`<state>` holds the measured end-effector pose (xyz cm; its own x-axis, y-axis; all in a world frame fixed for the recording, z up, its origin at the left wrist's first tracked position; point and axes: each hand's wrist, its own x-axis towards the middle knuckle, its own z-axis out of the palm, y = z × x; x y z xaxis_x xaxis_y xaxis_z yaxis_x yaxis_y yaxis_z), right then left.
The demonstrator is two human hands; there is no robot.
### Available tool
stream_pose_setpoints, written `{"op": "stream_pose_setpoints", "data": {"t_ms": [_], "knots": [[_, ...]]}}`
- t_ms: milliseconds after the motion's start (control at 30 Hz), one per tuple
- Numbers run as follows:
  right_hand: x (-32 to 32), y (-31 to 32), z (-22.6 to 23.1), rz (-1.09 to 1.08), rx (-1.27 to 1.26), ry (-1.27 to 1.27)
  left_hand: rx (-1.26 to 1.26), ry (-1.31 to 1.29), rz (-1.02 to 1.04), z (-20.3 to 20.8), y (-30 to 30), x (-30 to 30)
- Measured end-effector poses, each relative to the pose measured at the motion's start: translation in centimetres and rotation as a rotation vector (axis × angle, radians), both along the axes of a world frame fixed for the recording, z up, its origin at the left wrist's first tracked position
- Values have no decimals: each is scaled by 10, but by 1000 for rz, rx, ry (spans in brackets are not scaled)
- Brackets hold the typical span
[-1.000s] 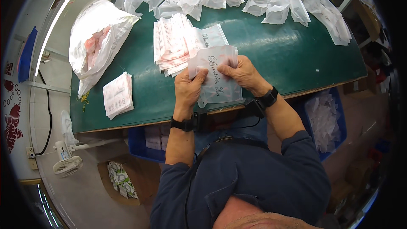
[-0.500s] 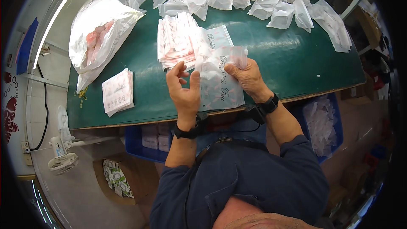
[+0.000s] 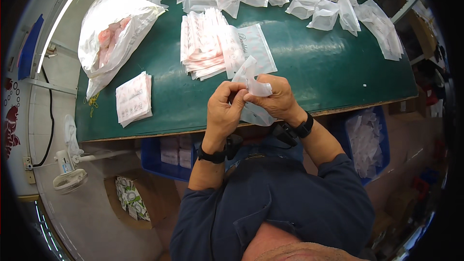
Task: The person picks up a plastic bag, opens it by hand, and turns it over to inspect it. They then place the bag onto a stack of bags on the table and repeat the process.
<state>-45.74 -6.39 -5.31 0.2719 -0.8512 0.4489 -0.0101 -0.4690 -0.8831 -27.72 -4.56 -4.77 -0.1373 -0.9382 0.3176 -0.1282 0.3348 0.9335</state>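
Observation:
Close to the table's near edge, both my hands grip one translucent plastic zip bag. My left hand pinches its upper edge between thumb and fingers. Against it, my right hand is closed on the same bag, which is bent and curled between the two. Just beyond lies another flat printed bag, partly under a pinkish one. It touches a thick stack of pink-and-white printed bags. To the left sits a smaller neat stack of bags.
A big white sack with pink contents stands at the table's far left. Many loose frosted bags cover the far edge of the green table. Below are blue bins, a carton and a small fan.
My left hand has gone from spread fingers to a pinch on the bag. Both hands have come together, and the bag has turned from flat to folded and curled.

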Motion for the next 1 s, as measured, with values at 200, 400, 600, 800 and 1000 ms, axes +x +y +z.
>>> {"op": "stream_pose_setpoints", "data": {"t_ms": [200,400,600,800,1000], "knots": [[-9,4,0,383,471,-419,86,215,40,-14,6,6],[2,5,-9,172,208,-15,62,219,-4,4,19,-7],[-13,16,1,49,175,89,54,279,167,-7,20,7],[20,18,0,-12,21,41,13,93,84,-14,20,7],[2,33,11,35,105,-15,-48,26,181,-34,22,45]]}}
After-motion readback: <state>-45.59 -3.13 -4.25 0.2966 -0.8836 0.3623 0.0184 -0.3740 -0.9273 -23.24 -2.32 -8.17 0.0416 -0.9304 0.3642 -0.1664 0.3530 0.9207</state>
